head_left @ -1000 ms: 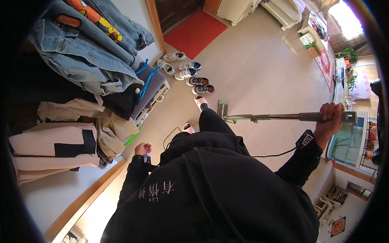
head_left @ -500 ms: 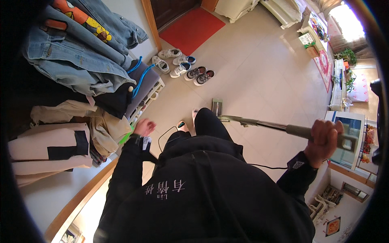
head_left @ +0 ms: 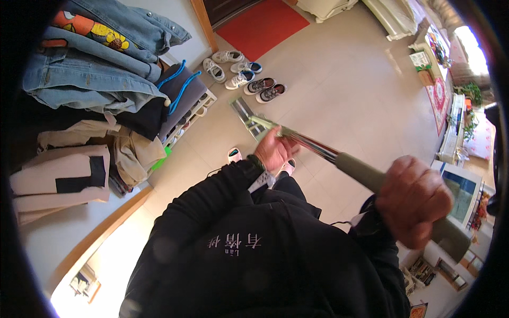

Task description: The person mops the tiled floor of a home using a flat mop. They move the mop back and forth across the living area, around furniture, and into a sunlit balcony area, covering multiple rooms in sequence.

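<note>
A long mop crosses the view, with a thick olive-green grip point(head_left: 360, 170), a shiny metal tube point(head_left: 315, 144) and a flat green head point(head_left: 247, 117) on the floor near the shoes. My right hand point(head_left: 416, 201) is wrapped round the grip at its upper end. Lower down, close to where the tube meets its green lower part, my left hand point(head_left: 275, 150) has its palm turned up and fingers apart. It lies right beside the pole; whether it touches is hard to tell. Pink slippers point(head_left: 235, 155) show on my feet.
Several sneakers point(head_left: 244, 77) stand beyond the mop head, near a red mat point(head_left: 262, 29) by the door. On the left, a shoe rack point(head_left: 199, 108) stands beside hanging denim jackets point(head_left: 101, 69). White furniture point(head_left: 392, 18) lines the far right, with a glass-fronted cabinet point(head_left: 457, 191) nearer.
The mop head has swung left and forward toward the shoes, and its flat shape is now angled. My left hand has come from the left side to the pole; my right hand has moved nearer.
</note>
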Available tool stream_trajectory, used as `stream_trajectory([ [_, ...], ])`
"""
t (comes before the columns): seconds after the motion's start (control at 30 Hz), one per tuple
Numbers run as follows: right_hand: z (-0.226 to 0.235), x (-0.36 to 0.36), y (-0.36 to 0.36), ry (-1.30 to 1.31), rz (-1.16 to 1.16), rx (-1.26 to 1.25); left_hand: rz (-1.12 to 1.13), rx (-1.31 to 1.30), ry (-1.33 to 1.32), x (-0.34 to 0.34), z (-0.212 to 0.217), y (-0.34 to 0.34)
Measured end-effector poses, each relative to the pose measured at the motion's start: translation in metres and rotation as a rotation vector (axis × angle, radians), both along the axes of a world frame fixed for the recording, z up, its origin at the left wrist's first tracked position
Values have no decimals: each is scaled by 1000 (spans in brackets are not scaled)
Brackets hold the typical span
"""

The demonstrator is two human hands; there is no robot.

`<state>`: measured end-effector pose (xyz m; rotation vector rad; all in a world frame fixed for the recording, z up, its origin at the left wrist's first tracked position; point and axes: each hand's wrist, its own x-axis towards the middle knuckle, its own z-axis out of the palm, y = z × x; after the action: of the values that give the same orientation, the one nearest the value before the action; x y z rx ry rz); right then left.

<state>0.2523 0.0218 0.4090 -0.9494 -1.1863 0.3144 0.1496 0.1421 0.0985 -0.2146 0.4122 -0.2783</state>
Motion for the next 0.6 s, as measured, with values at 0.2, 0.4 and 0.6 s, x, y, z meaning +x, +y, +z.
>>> stream_trajectory([
  [0.2, -33, 33, 1, 52, 32, 42, 341, 200, 479, 55, -14, 0],
  [0.4, -31, 51, -25, 99, 141, 23, 392, 283, 547, 71, -12, -30],
  [0.6, -47, 59, -33, 156, 24, -5, 313, 281, 512, 86, -43, -10],
])
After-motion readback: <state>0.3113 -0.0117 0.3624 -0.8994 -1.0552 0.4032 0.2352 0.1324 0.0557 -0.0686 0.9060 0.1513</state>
